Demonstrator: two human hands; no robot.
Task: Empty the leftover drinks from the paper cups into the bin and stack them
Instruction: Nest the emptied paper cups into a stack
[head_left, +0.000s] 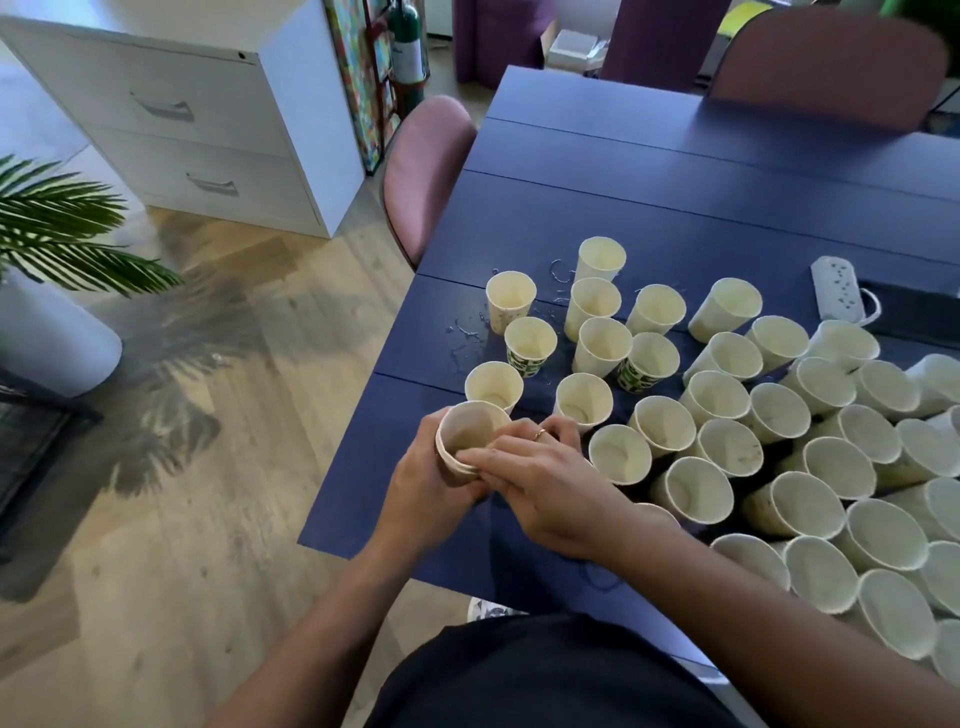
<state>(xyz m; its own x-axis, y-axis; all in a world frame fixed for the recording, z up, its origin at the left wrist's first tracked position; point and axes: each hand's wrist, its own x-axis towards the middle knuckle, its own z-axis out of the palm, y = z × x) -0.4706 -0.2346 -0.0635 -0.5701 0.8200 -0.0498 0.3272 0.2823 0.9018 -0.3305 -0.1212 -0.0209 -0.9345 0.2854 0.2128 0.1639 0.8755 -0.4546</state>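
Left hand (423, 491) grips stack of cups (467, 439), mouth tilted up-right. Right hand (540, 480) pinches stack rim. Next loose cup (582, 402) just beyond, nearer right hand.

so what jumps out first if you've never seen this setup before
The crowd of upright cream paper cups covering the right of the dark blue table stands out first. At the table's near left corner, the left hand holds a small nested stack of cups while the right hand pinches its rim. Spilled liquid glistens left of the cups.
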